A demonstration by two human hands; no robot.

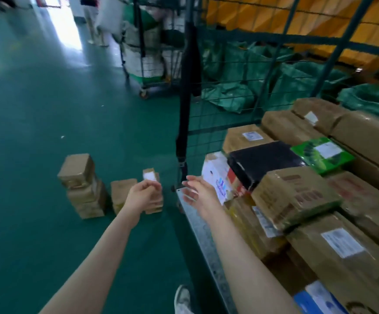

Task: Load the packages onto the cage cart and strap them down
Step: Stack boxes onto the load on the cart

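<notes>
Left hand loosely curled, right hand spread, both grips empty; the small brown cardboard boxes look light and stiff, best clasped by opposite sides.

White labels on the packages seem too blurred to read.

Glossy green floor runs to a bright doorway; orange wall behind.
</notes>
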